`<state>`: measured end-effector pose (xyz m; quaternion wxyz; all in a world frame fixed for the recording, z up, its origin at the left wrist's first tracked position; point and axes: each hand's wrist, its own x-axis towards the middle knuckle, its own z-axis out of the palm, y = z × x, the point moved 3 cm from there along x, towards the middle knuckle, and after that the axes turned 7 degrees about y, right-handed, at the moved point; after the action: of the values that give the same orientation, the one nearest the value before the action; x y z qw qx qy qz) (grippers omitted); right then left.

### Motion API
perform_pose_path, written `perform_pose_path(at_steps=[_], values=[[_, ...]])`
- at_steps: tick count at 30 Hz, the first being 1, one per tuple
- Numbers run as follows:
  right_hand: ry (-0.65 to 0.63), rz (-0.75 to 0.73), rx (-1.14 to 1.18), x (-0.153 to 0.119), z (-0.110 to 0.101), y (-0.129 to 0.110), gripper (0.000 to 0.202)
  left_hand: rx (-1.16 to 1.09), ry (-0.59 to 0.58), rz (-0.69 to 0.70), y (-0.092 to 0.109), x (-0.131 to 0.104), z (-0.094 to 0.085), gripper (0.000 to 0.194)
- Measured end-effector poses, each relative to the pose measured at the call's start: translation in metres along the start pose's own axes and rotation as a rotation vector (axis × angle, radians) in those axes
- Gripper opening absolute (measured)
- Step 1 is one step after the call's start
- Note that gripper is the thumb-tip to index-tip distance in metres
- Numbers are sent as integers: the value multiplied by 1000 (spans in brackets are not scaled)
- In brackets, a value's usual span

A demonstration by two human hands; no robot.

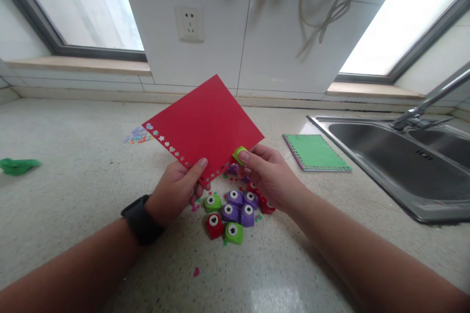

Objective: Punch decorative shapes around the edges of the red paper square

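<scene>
My left hand (186, 179) pinches a red sheet of paper (205, 122) by its near corner, thumb on top. Small hearts, stars and flowers are cut along two of the sheet's edges. At the sheet's right near edge, my right hand (266, 171) holds a green craft punch (239, 155) between thumb and fingers. The punch sits on the paper's edge; whether it is pressed down I cannot tell. Below the sheet, several more punches stand on the counter, among them a purple punch (247, 215), a red punch (215, 226) and a green punch (234, 233).
A stack of punched paper sheets (317, 151), green on top, lies at the right beside the steel sink (367, 156) with its faucet (414, 115). Coloured paper cutouts (136, 135) lie behind the red sheet. A crumpled green piece (18, 167) is at far left.
</scene>
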<state>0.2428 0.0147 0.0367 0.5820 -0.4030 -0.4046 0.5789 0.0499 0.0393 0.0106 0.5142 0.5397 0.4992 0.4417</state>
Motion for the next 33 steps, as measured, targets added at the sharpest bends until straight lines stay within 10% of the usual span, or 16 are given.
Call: perform_pose_path(at_steps=[33], values=[[-53,-20,-141,1,1,2,26,150,-24,124,2,-2,2,50]])
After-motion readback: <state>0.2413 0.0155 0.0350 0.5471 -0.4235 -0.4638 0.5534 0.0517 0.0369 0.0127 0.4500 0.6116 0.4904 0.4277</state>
